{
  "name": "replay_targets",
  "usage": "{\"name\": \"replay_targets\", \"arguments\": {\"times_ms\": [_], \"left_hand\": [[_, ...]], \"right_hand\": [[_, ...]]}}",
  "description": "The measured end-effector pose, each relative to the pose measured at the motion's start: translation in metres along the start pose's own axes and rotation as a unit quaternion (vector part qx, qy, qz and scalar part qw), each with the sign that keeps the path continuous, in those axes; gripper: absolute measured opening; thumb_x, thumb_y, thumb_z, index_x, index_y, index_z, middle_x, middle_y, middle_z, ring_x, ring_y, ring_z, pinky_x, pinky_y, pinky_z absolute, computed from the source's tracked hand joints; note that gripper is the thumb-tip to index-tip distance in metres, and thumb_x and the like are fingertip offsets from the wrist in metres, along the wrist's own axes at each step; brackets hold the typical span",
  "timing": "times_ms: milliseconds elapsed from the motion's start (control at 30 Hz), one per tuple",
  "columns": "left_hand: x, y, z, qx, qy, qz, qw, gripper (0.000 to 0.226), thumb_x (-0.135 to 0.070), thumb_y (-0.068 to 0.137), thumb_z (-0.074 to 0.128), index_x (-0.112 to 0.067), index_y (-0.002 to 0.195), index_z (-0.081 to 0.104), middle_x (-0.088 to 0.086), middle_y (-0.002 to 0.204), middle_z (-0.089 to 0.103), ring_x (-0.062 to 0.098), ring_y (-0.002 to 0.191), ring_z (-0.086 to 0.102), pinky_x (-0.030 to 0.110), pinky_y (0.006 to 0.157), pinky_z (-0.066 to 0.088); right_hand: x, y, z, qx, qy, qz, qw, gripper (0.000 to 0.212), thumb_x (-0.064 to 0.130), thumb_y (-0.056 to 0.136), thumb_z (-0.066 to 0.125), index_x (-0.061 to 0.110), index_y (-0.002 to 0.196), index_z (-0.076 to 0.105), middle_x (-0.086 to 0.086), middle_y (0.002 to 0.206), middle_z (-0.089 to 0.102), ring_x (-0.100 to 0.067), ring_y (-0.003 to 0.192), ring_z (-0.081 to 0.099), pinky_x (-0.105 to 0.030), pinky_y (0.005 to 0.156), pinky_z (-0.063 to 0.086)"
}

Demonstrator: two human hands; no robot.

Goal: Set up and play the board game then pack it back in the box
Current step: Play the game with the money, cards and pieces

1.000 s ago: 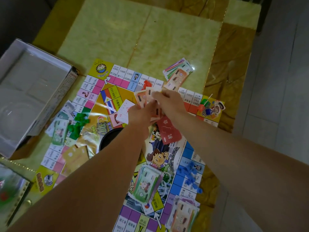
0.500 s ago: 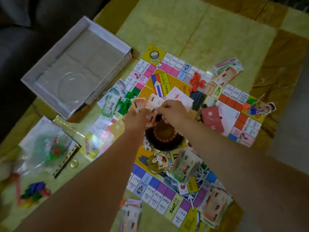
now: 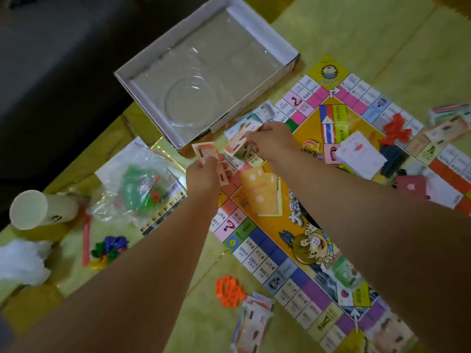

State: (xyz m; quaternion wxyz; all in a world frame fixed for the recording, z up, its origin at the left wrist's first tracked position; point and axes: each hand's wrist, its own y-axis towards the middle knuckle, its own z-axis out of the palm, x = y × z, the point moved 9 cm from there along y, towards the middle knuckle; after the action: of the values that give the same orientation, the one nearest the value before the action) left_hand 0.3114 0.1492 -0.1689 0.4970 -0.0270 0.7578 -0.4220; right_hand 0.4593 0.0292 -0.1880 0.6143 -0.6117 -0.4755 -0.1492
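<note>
**Both hands have swung to the board's box-side edge**

Half a second ago both hands were over the middle of the game board; now they hover over its edge nearest the box. The board lies flat and unfolded on the yellow-green table. The box stands open just off that edge of the board, lined with a clear plastic insert. A plastic bag holding green pieces lies off the same side of the board, nearer the person. A paper cup lies farther out from the board than the bag.

The left hand grips a small fan of orange banknotes. The right hand pinches a single orange note by its end, just beside the fan.

A white card stack sits near the board's centre, and yellow cards lie on the board beside the right forearm. Orange pieces lie off the board's near edge, beside a loose pile of banknotes.
</note>
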Motion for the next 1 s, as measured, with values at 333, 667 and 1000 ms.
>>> {"name": "replay_targets", "arguments": {"times_ms": [333, 667, 1000], "left_hand": [[0.011, -0.020, 0.020, 0.165, 0.041, -0.062, 0.984, 0.020, -0.004, 0.093, 0.043, 0.001, 0.101, 0.060, 0.012, 0.072, 0.061, 0.024, 0.058, 0.058, 0.030, 0.054, 0.055], [0.030, -0.050, 0.032, 0.202, 0.098, -0.097, 0.970, 0.022, 0.001, 0.093, 0.046, -0.001, 0.113, 0.056, 0.017, 0.086, 0.066, 0.024, 0.065, 0.066, 0.030, 0.059, 0.060], [0.065, -0.118, 0.057, 0.234, 0.249, -0.004, 0.940, 0.019, 0.005, 0.090, 0.047, -0.005, 0.082, 0.061, 0.011, 0.066, 0.056, 0.021, 0.054, 0.056, 0.021, 0.046, 0.049]], "right_hand": [[0.002, -0.041, 0.009, 0.061, -0.043, -0.058, 0.996, 0.030, 0.018, 0.092, 0.058, 0.019, 0.122, 0.058, 0.003, 0.098, 0.055, -0.011, 0.080, 0.057, -0.021, 0.061, 0.044], [-0.006, -0.070, -0.024, 0.048, -0.058, -0.101, 0.992, 0.003, 0.014, 0.096, 0.055, 0.014, 0.093, 0.055, -0.002, 0.083, 0.056, -0.016, 0.074, 0.053, -0.029, 0.067, 0.043], [-0.064, -0.137, -0.097, 0.016, -0.072, -0.080, 0.994, 0.014, 0.013, 0.094, 0.055, 0.013, 0.106, 0.063, -0.001, 0.074, 0.057, -0.012, 0.057, 0.048, -0.023, 0.051, 0.038]]}}
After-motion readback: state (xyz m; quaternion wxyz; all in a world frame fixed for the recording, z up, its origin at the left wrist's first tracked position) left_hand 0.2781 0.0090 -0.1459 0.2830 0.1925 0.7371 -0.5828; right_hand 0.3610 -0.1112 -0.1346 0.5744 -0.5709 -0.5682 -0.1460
